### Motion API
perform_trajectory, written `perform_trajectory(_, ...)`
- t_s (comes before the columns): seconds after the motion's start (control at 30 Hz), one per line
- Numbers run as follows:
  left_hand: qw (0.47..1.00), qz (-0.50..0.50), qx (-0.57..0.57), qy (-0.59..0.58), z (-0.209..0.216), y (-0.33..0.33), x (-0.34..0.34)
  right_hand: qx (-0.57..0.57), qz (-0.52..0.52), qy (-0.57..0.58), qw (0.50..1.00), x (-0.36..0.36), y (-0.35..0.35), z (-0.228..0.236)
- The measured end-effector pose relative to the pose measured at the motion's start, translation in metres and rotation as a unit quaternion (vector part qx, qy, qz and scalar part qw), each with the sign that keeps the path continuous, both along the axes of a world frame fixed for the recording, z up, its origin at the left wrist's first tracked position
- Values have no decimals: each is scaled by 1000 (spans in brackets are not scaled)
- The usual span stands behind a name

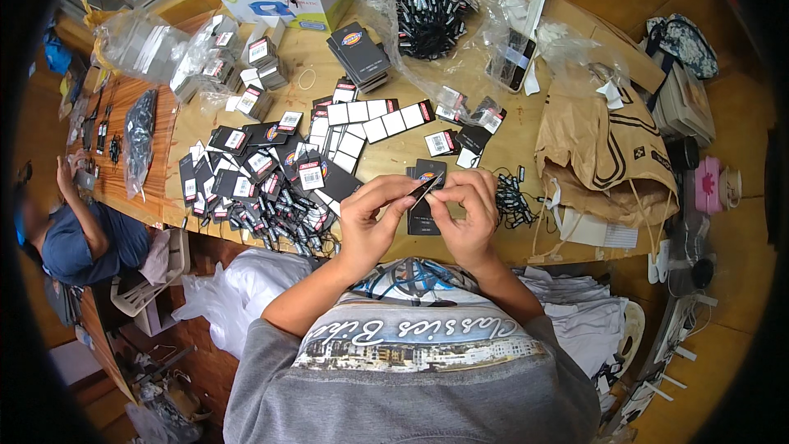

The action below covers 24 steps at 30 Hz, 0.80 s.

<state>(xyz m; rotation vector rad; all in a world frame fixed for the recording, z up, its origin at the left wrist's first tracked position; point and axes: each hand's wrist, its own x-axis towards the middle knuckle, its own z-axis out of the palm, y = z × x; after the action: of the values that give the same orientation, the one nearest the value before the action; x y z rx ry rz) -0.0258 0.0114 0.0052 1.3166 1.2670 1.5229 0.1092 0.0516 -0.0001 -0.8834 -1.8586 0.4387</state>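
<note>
My left hand (370, 218) and my right hand (467, 210) meet in front of my chest, fingers pinched on a small black hang tag (424, 188) tilted nearly edge-on. Below it on the table lies a stack of flat black tags (424, 222). Right beside my right hand is a small heap of black tag strings (514, 201). To the left of my left hand spreads a pile of strung black tags (283, 218) with white barcode stickers. Beyond my hands lie white label strips (382, 125) with red ends.
A white box (320, 6) of black strings stands at the far edge, near a taller tag stack (360, 62). A clear plastic bag (386, 4) surrounds more strung tags. At right rests a brown paper bag (604, 144). Another person (94, 234) sits at left.
</note>
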Motion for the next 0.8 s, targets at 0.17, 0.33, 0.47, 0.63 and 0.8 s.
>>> perform_trajectory(0.17, 997, 6, 27, 76, 2, -1, -1, -4, -7, 0, 1000, -1, -2, -3)
perform_trajectory(0.33, 995, -44, -8, 86, 2, -1, -7, 54, -22, -33, 998, -1, -4, -5)
perform_trajectory(0.47, 981, -127, -97, -106, -7, 5, -20, 38, 26, -48, 998, 0, 3, -4)
perform_trajectory(0.63, 930, -155, -185, -276, -30, 9, -22, 15, 68, -43, 997, -5, 4, -6)
perform_trajectory(0.8, 969, -91, -149, -176, -34, 6, -14, -62, 81, -80, 992, -3, 7, -5)
